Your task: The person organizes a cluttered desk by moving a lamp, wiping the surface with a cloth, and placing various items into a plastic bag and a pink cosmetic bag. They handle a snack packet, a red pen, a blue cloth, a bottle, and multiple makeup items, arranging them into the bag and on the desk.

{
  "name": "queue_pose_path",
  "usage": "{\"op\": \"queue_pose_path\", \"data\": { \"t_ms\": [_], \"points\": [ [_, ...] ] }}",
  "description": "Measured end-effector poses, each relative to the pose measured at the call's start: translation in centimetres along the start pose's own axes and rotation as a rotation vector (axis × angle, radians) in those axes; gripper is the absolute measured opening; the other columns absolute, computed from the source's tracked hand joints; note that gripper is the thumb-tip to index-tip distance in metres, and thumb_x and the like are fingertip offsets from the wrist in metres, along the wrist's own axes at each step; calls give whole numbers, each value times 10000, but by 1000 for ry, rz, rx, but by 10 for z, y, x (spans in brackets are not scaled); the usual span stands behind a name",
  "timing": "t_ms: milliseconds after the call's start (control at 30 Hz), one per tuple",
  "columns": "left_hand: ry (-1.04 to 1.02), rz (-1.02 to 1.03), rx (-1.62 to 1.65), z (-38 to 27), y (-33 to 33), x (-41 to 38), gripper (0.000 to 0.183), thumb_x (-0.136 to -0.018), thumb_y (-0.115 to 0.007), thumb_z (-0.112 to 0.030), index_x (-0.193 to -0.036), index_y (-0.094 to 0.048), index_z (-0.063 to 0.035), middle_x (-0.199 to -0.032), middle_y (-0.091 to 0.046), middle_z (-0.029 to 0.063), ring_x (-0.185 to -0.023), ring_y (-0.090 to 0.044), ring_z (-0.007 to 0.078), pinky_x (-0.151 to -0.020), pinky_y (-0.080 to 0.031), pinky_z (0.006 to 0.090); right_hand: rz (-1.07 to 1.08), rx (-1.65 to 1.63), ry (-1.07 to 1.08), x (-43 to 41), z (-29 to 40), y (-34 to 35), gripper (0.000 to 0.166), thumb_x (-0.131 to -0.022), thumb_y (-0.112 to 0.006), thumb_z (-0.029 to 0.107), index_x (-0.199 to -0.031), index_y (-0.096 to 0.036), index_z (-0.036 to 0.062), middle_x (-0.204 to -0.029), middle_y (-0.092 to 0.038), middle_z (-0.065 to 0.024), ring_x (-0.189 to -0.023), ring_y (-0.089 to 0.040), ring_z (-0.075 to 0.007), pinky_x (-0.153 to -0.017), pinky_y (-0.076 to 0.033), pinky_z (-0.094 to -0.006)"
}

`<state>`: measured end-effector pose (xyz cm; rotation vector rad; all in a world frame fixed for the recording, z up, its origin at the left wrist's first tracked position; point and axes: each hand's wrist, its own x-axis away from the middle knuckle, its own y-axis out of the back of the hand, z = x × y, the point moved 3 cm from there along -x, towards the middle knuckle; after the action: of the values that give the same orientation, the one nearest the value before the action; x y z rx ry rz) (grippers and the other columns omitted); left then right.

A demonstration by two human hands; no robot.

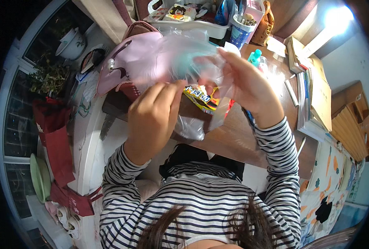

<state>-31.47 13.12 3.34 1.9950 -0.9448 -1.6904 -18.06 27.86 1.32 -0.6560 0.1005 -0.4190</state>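
Note:
A thin, clear plastic bag (189, 126), partly blurred, hangs between my two hands above the desk's near edge. My left hand (155, 115) pinches its left side between thumb and fingers. On the other side, my right hand (253, 84) grips the upper right part, fingers curled around the film. Through or just behind the plastic shows a yellow and red snack packet (201, 99) bearing writing; whether it lies inside the bag I cannot tell. A blurred teal patch also shows through the film. Behind my left hand lies a pink bag (141, 59) with pearl-like beads.
A white bin (190, 25) of small items stands at the back, beside a blue patterned cup (240, 35) holding brushes. A small teal bottle (255, 57) stands right of my right hand. Stacked books and folders (316, 96) line the brown desk's (234, 137) right side, near a bright lamp (337, 20).

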Motion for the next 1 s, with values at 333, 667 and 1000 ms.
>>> {"op": "queue_pose_path", "data": {
  "t_ms": [333, 667, 1000],
  "points": [
    [686, 221, 1506, 39, -53, 17, 141, -851, -750, -75, -853, -611, -50, -814, -644, 4, -707, -582, 41, -664, -479, 178, -609, 604, 663, 61, -26, 7, 315, -1030, -447, 252, -908, -579, -6, -881, -569, -58, -770, -553, -128, -700, -457, -267],
    [724, 380, 1521, 10, -62, 24, 223, -848, -722, 4, -984, -548, -29, -1013, -622, 36, -955, -640, 116, -844, -529, 251, -416, 735, 489, 43, -53, -9, 302, -830, -759, 173, -1084, -702, 19, -1016, -595, -76, -917, -569, -121, -756, -473, -252],
    [578, 298, 1436, 9, -63, 30, 349, -833, -706, 66, -760, -410, -103, -858, -573, -1, -805, -532, 45, -764, -468, 209, -391, 357, 406, 44, -54, -6, 374, -855, -688, -24, -1211, -574, -16, -937, -657, -42, -931, -621, -90, -804, -502, -223]
  ]
}}
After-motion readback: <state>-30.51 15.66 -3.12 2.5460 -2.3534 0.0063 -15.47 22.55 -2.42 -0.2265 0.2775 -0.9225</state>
